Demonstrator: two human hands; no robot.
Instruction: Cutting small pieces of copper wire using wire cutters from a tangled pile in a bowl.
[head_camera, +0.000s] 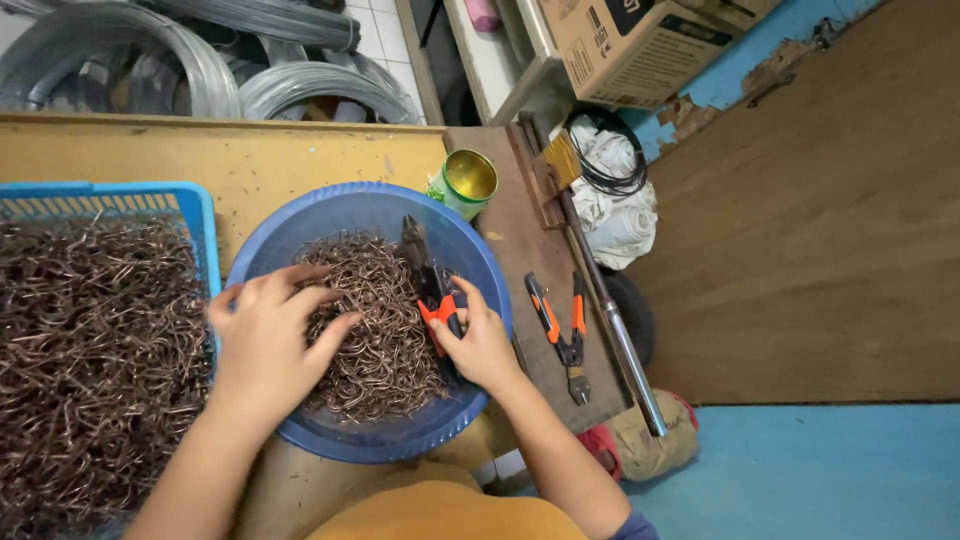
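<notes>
Left hand (268, 335) spread loose on the copper hooks (375, 330) in the blue bowl (470, 250); right hand (480, 345) clamped on pliers (432, 285). Spare pliers (562, 335) lie beside. Risk: tangled hooks snag fingers, bowl overhangs bench edge, may tip.

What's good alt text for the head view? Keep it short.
Seen from above, a person's left hand rests on a heap of bent brown wire pieces in a blue bowl, while the right hand grips orange-handled pliers in the bowl. A blue basket of more wire sits left; a second pair of pliers lies right.
</notes>
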